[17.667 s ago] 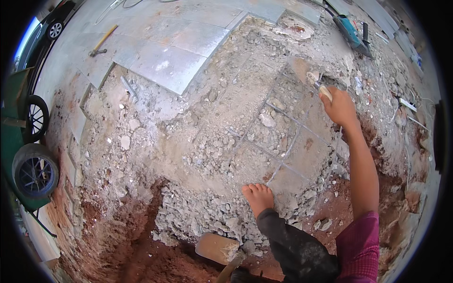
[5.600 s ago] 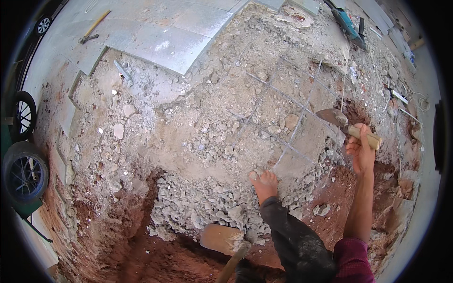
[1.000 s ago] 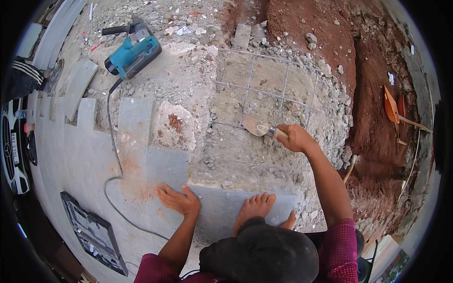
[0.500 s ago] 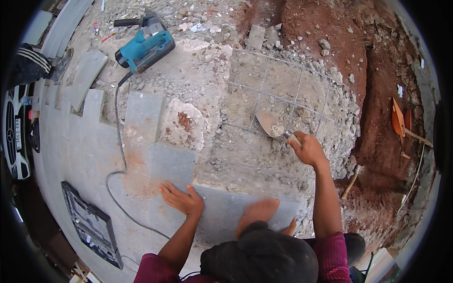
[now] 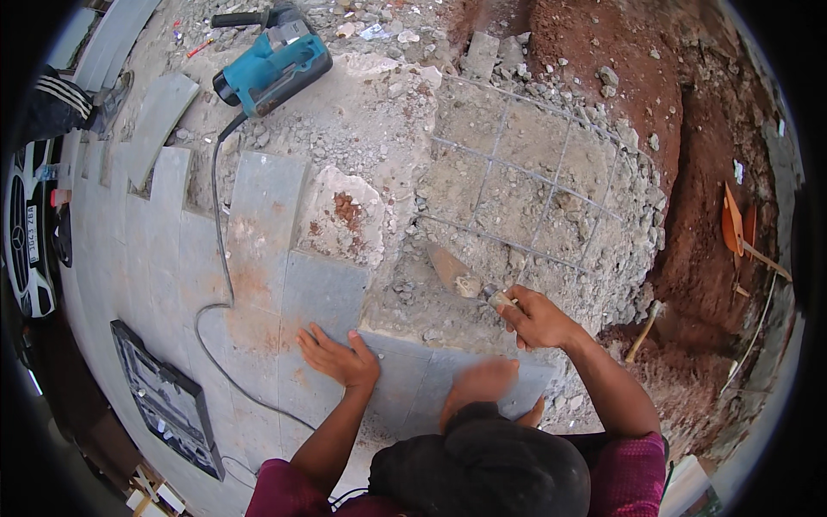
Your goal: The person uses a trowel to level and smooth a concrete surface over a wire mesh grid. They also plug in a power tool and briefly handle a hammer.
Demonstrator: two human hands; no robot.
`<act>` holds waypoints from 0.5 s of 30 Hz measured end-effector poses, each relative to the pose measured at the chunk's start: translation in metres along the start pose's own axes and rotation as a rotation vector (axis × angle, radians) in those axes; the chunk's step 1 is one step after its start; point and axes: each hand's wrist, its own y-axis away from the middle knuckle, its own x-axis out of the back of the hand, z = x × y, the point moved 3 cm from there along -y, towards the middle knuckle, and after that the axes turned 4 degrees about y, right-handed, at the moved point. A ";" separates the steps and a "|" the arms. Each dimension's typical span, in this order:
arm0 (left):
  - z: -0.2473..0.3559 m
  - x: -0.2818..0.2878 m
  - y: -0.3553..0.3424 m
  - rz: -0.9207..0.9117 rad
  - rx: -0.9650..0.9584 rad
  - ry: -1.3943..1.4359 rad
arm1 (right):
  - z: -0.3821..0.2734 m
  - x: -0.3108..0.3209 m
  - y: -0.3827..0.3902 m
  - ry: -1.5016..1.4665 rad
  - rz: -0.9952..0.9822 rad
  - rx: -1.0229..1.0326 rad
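Observation:
My right hand (image 5: 538, 320) is wrapped round the handle of a pointed trowel (image 5: 455, 272). The blade, smeared with pale dirt, points up and to the left over rough grey rubble, just below a wire mesh (image 5: 551, 183) set in the broken concrete. Whether the blade touches the rubble I cannot tell. Spread flat, my left hand (image 5: 340, 358) rests on grey paving tiles (image 5: 323, 289) at the edge of the broken patch. My bare foot (image 5: 484, 379) stands on the tiles between my hands.
A teal power tool (image 5: 274, 71) lies at the upper left, its cord (image 5: 215, 233) snaking over the tiles. Nearby are a black tool case (image 5: 168, 401), a wooden handle (image 5: 643, 334), an orange hoe-like tool (image 5: 732, 221) beside a red-earth trench (image 5: 680, 233), a parked car (image 5: 30, 228) and another person's leg (image 5: 65, 103).
My right hand has drawn the trowel down and to the left, off the mesh and nearer to me. The left hand stays flat on the tiles.

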 end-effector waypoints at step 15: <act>-0.001 -0.002 0.001 -0.005 -0.005 -0.009 | -0.023 -0.148 -0.097 -0.920 0.300 -0.018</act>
